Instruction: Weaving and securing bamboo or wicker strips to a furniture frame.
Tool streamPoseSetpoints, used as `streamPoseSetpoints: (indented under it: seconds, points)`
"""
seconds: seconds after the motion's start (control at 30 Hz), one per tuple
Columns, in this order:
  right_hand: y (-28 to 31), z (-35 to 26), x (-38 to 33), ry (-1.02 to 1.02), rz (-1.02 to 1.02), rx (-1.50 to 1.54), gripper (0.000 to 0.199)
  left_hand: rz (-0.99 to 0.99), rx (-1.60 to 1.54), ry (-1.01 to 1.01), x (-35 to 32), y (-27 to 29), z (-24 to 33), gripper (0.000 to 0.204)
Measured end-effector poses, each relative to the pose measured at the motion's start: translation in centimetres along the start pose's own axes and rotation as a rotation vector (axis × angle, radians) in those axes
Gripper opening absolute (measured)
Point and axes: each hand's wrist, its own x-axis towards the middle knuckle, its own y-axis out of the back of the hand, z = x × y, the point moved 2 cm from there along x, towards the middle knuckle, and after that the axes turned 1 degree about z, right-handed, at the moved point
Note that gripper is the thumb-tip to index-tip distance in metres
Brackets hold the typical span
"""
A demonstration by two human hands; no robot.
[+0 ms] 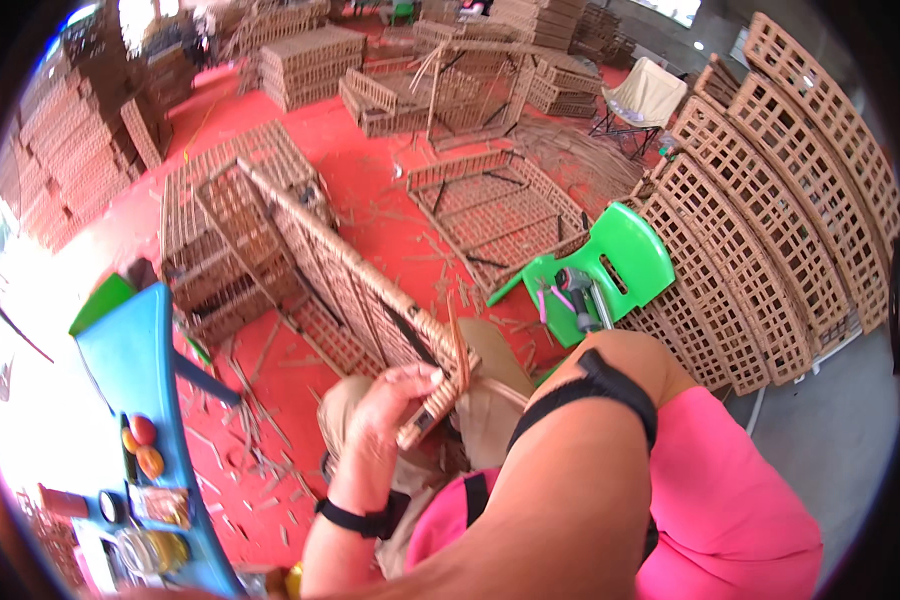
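A brown woven wicker panel with a thick wrapped rim leans toward me, its near corner between my knees. My left hand grips that corner, thumb on the rim and fingers wrapped at its edge. Just beside the thumb, a loose wicker strip stands up from the rim. Another pale strip sticks out to the right. My bent right arm, with a black strap near the elbow, crosses the lower part of the view. The hand at its end does not show.
A green plastic chair at right holds a power tool. Lattice panels stand beyond it. At left is a blue table with fruit and jars. Wicker stacks and an unfinished frame occupy the red floor among scattered scraps.
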Motion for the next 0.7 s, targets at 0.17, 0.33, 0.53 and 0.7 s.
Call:
streamPoseSetpoints:
  seconds: [0.17,0.33,0.53,0.7]
  points:
    - [-0.4,0.0,-0.6,-0.094,0.092,-0.054,0.079,-0.079,-0.162,0.015,-1.0,-1.7,-0.1,0.014]
    - [1.1,-1.1,-3.4,-0.220,0.326,-0.158,0.082,-0.163,-0.201,0.094,-3.0,-2.3,-0.5,0.012]
    - [6.4,-3.0,-8.5,-0.494,0.670,-0.387,0.084,-0.291,-0.210,0.188,-3.4,-0.9,1.4,0.011]
    - [9.2,-2.8,-16.0,-0.515,0.808,-0.568,0.078,0.014,-0.137,0.053,0.6,-0.7,-0.3,0.011]
